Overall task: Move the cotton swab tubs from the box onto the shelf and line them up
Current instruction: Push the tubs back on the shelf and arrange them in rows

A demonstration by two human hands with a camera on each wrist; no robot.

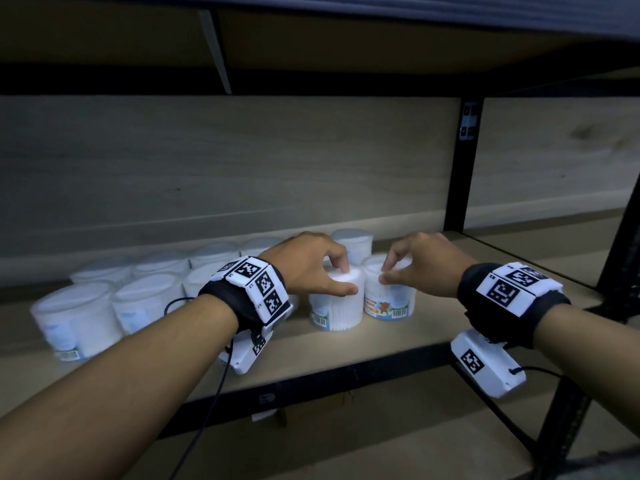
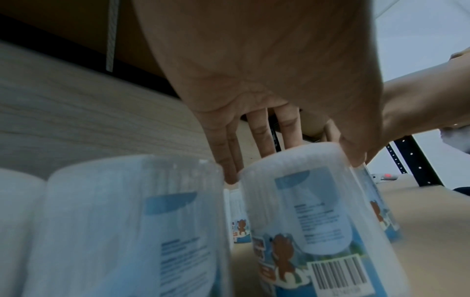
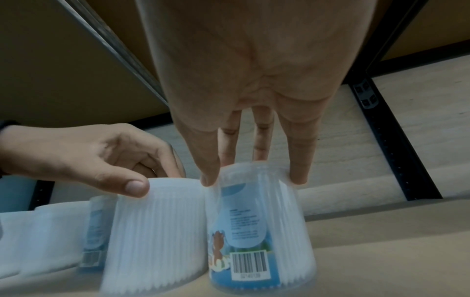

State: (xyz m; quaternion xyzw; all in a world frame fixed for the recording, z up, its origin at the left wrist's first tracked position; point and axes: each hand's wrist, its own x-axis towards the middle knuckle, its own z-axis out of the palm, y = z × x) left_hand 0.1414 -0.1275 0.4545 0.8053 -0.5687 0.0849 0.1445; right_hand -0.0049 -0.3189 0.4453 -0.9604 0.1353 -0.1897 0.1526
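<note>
Pinching two cotton swab tubs by their rims on the shelf (image 1: 398, 336), my left hand (image 1: 311, 265) and right hand (image 1: 420, 263) set them touching; crowding the row beside my left wrist could topple neighbours.

The tub (image 1: 388, 293) under the right hand carries a label reading "COTTON BUDS" in orange letters beside a brown bear picture, with a barcode at its lower right. Barcodes also stand on the tub (image 1: 336, 299) under the left hand. In the wrist views the barcode digits and the small print on the blue labels are too blurred to read. The wrist bands (image 1: 258, 283) bear black-and-white square code markers.
</note>
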